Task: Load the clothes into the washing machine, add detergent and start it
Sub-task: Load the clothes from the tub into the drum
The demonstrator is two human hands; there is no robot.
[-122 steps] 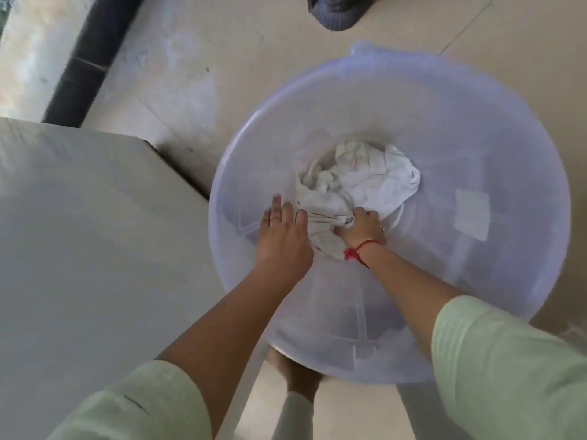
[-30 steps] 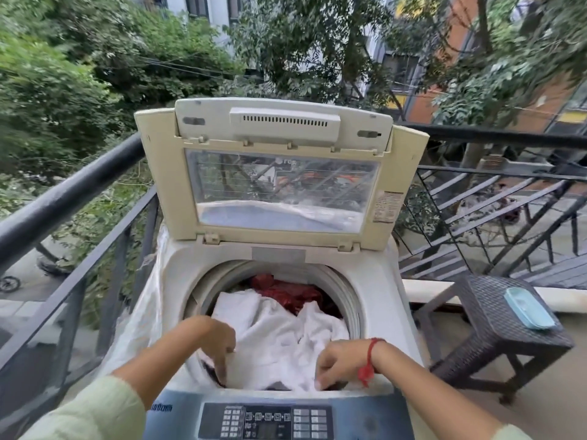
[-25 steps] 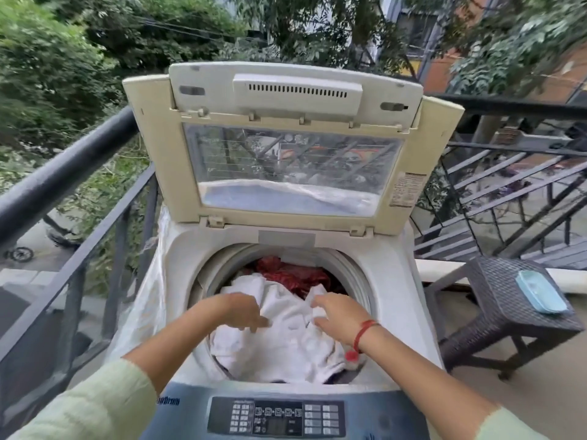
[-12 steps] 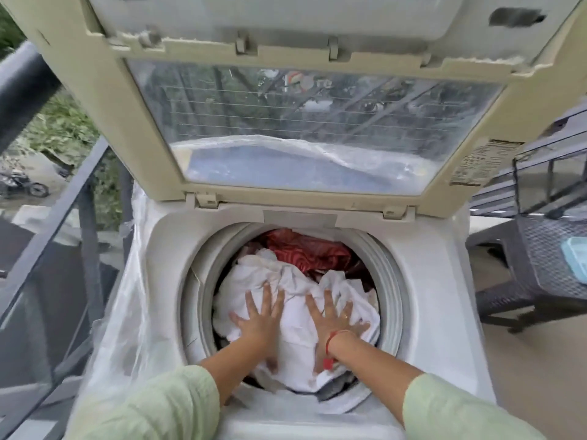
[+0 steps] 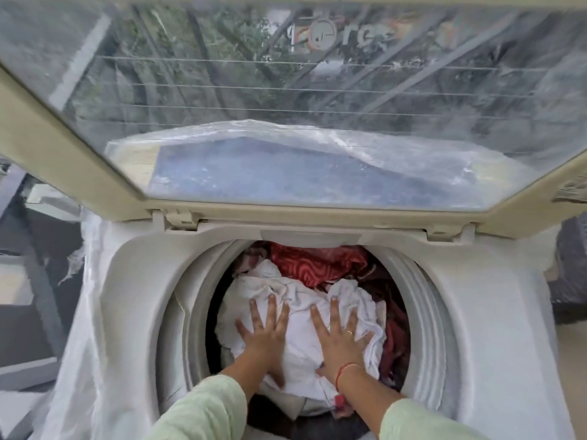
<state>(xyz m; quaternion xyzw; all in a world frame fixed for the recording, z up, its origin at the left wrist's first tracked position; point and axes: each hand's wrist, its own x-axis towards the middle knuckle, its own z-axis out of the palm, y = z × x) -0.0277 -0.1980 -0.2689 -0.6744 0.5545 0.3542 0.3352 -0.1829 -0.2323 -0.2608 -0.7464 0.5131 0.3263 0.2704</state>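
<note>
A top-loading washing machine is seen from above and fills the view. Its lid is raised upright at the far side, and greenery and railings show blurred through the lid's window. A thin plastic cover is draped down the machine's left flank. The round drum opening lies at the centre, and the clothes are packed inside it. A crumpled white cloth lies on top and nearer the viewer, with a red patterned cloth behind it toward the hinge. The left hand and the right hand are laid flat, side by side, on the white cloth. Their fingers are straight and spread apart, pointing away toward the lid, and nothing is gripped. The load lies directly beneath both palms, so any push would be made straight down into the drum. Neither hand is judged nearer than the other. The white bundle runs lengthwise from the near rim toward the far one. A red thread is worn at the right wrist, and pale green sleeves cover both forearms. The drum's depth is hidden by the clothes. The control panel is cut off below the frame, no detergent is in view, and the top of the lid is cropped.
</note>
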